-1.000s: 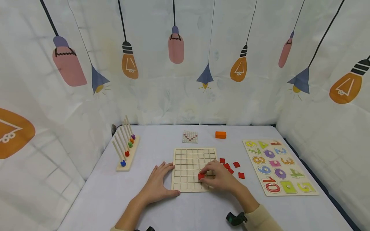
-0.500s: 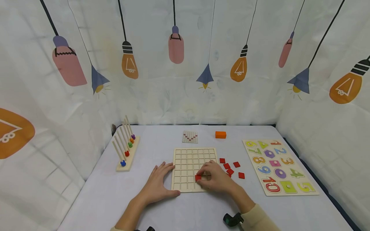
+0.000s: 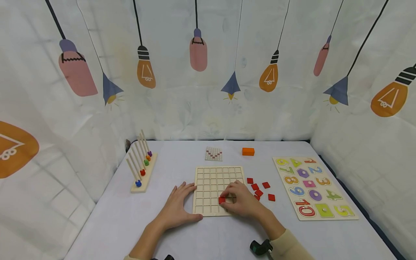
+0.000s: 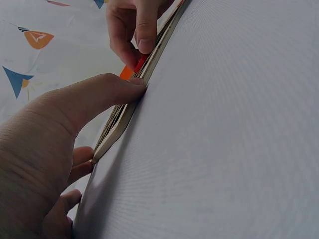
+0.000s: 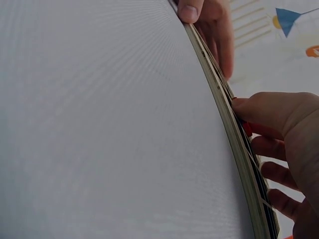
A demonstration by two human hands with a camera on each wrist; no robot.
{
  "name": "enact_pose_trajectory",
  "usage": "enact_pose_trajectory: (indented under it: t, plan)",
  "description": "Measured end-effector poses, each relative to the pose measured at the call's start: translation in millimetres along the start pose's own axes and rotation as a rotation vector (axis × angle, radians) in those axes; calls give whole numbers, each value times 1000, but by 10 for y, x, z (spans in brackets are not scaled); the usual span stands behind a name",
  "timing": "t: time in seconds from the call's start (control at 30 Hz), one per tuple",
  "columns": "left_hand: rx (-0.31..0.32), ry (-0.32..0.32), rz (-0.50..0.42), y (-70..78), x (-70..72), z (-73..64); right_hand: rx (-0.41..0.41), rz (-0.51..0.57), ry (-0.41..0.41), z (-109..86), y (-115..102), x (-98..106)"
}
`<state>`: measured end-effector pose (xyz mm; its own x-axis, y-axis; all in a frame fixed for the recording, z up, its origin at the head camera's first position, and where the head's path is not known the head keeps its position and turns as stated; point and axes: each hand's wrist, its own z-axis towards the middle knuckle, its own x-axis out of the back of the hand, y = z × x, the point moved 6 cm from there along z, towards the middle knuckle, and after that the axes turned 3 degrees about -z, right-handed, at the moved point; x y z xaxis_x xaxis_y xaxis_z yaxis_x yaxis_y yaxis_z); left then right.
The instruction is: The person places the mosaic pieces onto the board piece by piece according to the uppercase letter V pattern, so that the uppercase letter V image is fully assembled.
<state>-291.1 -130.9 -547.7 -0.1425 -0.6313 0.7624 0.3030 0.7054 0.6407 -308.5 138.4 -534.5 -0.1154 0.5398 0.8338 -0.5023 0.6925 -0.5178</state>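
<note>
A wooden grid board [image 3: 208,180] lies flat on the table between the hands. My left hand [image 3: 178,204] rests at its lower left corner, fingers spread along the left edge and the thumb straight against the near edge. Between thumb and forefinger my right hand [image 3: 242,200] pinches a red square tile [image 3: 221,200] over the board's lower cells. The right hand covers the board's lower right part. In the left wrist view, the left thumb [image 4: 124,88] touches the board's edge. The right wrist view shows the right thumb [image 5: 259,108] at the tile, which is mostly hidden.
Several loose red tiles [image 3: 259,193] lie right of the board. Behind it are a small pattern card [image 3: 213,154] and an orange block [image 3: 248,151]. A peg stand with coloured beads [image 3: 146,175] stands at left; a number puzzle board [image 3: 313,187] lies at right.
My right hand has moved slightly left and toward the near edge over the board, carrying the pinched red tile. The left hand has stayed in place.
</note>
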Motion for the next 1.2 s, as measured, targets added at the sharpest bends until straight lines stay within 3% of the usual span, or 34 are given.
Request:
enact_pose_trajectory:
  t: [0.87, 1.2]
  plan:
    - [1, 3, 0, 7, 2, 1, -15, -23, 13, -10, -44, 35]
    - [14, -1, -11, 27, 10, 0, -26, 14, 31, -51, -57, 240]
